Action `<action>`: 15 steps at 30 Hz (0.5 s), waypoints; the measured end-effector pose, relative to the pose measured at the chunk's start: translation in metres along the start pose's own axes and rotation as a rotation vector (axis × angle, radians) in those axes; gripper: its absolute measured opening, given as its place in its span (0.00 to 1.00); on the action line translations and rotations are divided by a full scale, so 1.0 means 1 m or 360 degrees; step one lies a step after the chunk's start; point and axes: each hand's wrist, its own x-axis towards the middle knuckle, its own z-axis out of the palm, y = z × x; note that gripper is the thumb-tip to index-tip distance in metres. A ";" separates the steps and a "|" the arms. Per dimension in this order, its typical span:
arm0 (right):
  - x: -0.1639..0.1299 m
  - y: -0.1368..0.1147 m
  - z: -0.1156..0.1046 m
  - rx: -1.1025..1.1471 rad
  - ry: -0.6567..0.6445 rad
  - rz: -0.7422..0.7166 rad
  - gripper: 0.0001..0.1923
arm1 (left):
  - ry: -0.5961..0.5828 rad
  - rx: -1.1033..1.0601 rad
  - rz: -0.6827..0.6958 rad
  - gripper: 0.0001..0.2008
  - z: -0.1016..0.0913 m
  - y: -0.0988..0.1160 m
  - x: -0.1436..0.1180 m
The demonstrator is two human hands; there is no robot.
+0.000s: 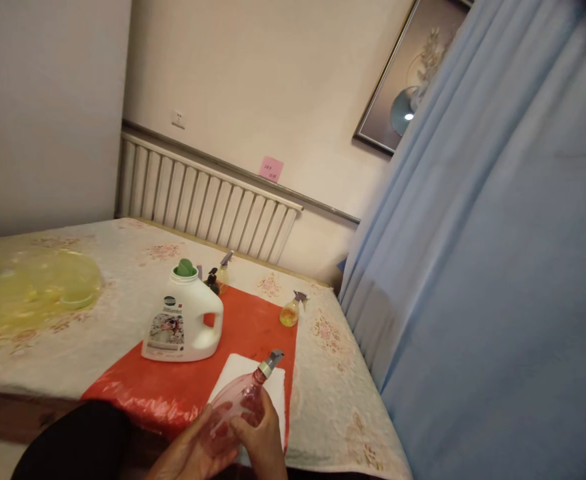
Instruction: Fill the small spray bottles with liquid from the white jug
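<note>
1. I count three spray bottles in all: the pink spray bottle [245, 399] in my hands, a small one with yellow-orange liquid [291, 311] near the far right of the red mat [253, 327], and a pale one [223, 273] behind the jug. There is also one dark little bottle [212, 279] beside that pale one, too small for me to read.
2. One white detergent jug [183, 323] stands upright on the red mat, green cap on, handle facing right.
3. One white folded cloth [273, 387] lies at the mat's near edge, under the pink bottle.
4. My left hand [193, 447] cups the pink bottle's body from below and the left, fingers wrapped on it. My right hand [263, 437] grips it from the right, thumb across the front. The bottle tilts, its grey trigger head pointing up and away. I cannot tell whether it holds liquid.
5. One yellow translucent basin [47, 287] sits at the table's left; its contents are unclear.
6. The table [333, 400] runs to a blue curtain [473, 267] on the right, close to the edge. Bare tablecloth lies between basin and mat, and right of the mat. The near edge sits just beyond my hands.
</note>
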 end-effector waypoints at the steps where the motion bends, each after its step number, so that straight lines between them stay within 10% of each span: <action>1: -0.001 0.001 -0.003 0.0022 -0.0007 -0.0004 0.34 | 0.0016 -0.0006 0.0013 0.11 -0.001 -0.001 0.001; 10: 0.005 -0.008 -0.028 0.0144 0.0024 -0.0147 0.24 | 0.0169 0.0109 0.0097 0.40 -0.009 -0.004 0.000; 15: 0.005 -0.022 -0.032 0.0084 0.0174 -0.0125 0.25 | 0.0093 0.0100 0.0110 0.40 -0.012 0.003 -0.005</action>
